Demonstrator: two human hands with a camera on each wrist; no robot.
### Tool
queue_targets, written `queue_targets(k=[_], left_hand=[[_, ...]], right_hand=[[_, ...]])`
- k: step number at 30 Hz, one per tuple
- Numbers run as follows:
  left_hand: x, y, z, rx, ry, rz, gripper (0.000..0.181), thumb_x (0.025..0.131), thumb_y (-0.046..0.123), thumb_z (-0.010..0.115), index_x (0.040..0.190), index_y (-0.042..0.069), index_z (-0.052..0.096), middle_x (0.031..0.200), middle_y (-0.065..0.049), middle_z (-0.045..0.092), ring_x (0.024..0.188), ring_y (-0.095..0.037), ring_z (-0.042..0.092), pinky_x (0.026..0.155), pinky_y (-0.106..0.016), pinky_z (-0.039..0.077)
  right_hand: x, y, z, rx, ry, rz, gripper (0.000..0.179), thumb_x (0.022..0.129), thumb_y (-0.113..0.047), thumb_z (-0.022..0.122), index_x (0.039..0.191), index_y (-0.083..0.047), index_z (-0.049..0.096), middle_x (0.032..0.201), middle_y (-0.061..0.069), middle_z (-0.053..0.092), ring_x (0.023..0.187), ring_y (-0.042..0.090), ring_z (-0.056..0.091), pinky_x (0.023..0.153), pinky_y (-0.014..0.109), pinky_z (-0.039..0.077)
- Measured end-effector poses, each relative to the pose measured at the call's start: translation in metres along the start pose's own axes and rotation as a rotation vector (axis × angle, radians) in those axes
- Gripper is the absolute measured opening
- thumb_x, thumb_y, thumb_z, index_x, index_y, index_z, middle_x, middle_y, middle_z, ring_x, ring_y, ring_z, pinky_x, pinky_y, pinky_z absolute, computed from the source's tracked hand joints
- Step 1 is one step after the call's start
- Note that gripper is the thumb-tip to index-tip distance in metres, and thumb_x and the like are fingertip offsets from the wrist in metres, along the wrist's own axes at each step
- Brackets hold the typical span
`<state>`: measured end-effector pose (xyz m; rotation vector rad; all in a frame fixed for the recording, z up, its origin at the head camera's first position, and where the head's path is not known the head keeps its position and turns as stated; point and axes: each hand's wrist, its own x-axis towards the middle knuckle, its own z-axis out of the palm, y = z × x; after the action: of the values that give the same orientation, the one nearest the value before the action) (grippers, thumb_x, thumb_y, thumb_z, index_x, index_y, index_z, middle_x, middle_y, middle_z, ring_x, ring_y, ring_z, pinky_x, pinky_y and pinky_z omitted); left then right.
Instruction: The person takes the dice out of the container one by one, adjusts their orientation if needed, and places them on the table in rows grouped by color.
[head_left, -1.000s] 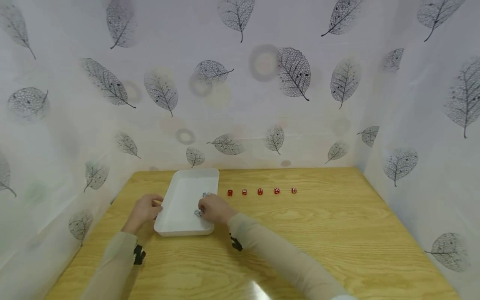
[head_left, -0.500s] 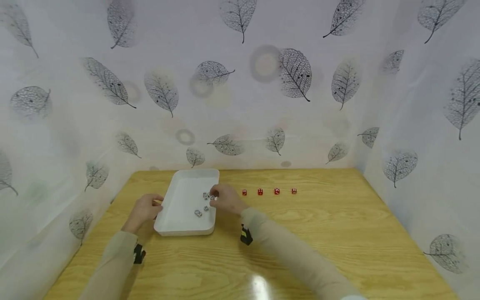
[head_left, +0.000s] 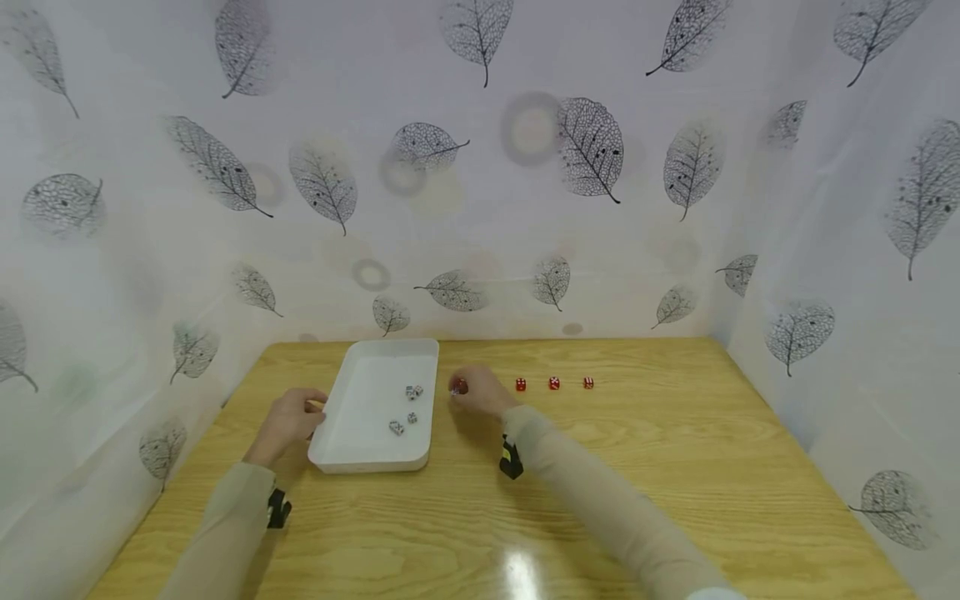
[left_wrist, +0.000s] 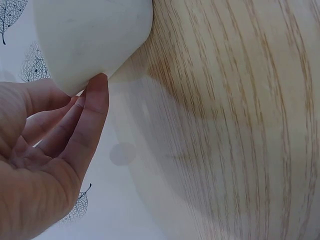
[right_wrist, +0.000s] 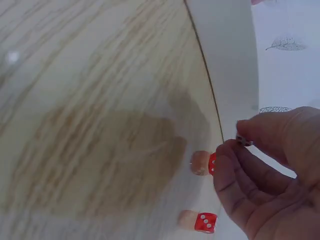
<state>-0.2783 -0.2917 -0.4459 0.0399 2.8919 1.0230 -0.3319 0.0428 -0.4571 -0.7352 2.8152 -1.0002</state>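
My left hand [head_left: 287,421] grips the left rim of a white rectangular tray [head_left: 375,377], thumb and fingertips on its edge in the left wrist view. Just past the tray's right side, my right hand [head_left: 483,392] pinches a small whitish die [right_wrist: 243,141] between thumb and forefinger. It hangs above a red die [right_wrist: 212,163] that is partly hidden behind the fingers. Another red die [right_wrist: 205,222] with white pips lies beside that one on the table. Several whitish dice [head_left: 412,417] lie inside the tray, towards its right half.
To the right of my right hand, a red die [head_left: 521,384], a second red die [head_left: 554,382] and a third red die [head_left: 588,382] stand in a spaced row on the wooden table [head_left: 600,467]. Leaf-printed sheeting [head_left: 480,225] encloses the back and both sides.
My right hand picks a whitish die out of the tray and carries it right, over the rim to the near end of the red row. My left hand stays on the tray.
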Motion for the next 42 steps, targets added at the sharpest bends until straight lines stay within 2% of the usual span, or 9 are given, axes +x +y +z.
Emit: queue_targets(k=[5, 9, 14, 29, 42], left_hand=[[0.001, -0.002, 0.001, -0.005, -0.002, 0.003, 0.038, 0.094, 0.003, 0.054, 0.128, -0.012, 0.054, 0.106, -0.03, 0.066, 0.083, -0.029, 0.068, 0.061, -0.034, 0.058], [0.002, -0.004, 0.002, -0.008, 0.0, 0.005, 0.037, 0.093, 0.003, 0.053, 0.128, -0.012, 0.055, 0.105, -0.029, 0.066, 0.083, -0.028, 0.068, 0.061, -0.034, 0.058], [0.003, -0.006, 0.002, -0.005, 0.003, 0.013, 0.037, 0.093, 0.002, 0.053, 0.126, -0.013, 0.055, 0.103, -0.029, 0.066, 0.081, -0.028, 0.068, 0.061, -0.034, 0.058], [0.002, -0.004, 0.003, -0.004, 0.008, -0.001, 0.037, 0.092, 0.003, 0.053, 0.126, -0.012, 0.056, 0.104, -0.03, 0.066, 0.082, -0.028, 0.068, 0.061, -0.035, 0.059], [0.005, -0.006, 0.004, 0.0, 0.005, -0.013, 0.037, 0.093, 0.003, 0.053, 0.127, -0.011, 0.055, 0.108, -0.031, 0.066, 0.084, -0.029, 0.069, 0.062, -0.034, 0.059]], right_hand=[[-0.004, 0.002, 0.004, -0.007, -0.06, 0.033, 0.01, 0.086, -0.007, 0.069, 0.095, -0.005, 0.072, 0.093, 0.004, 0.068, 0.084, 0.014, 0.059, 0.078, 0.028, 0.052], [-0.003, 0.001, 0.008, 0.016, -0.071, 0.041, 0.009, 0.086, -0.006, 0.07, 0.093, -0.004, 0.073, 0.091, 0.003, 0.068, 0.083, 0.014, 0.058, 0.077, 0.028, 0.052], [0.0, -0.001, 0.014, -0.015, -0.079, 0.054, 0.012, 0.085, -0.009, 0.072, 0.096, -0.005, 0.074, 0.092, 0.003, 0.068, 0.084, 0.013, 0.058, 0.078, 0.028, 0.051], [0.007, -0.001, 0.025, -0.016, -0.076, 0.117, 0.012, 0.085, -0.013, 0.074, 0.096, -0.009, 0.076, 0.09, 0.002, 0.07, 0.08, 0.012, 0.06, 0.072, 0.025, 0.053], [0.006, -0.001, 0.029, -0.05, -0.051, 0.126, 0.016, 0.085, -0.016, 0.076, 0.099, -0.009, 0.075, 0.096, 0.003, 0.07, 0.086, 0.013, 0.061, 0.079, 0.028, 0.053]])
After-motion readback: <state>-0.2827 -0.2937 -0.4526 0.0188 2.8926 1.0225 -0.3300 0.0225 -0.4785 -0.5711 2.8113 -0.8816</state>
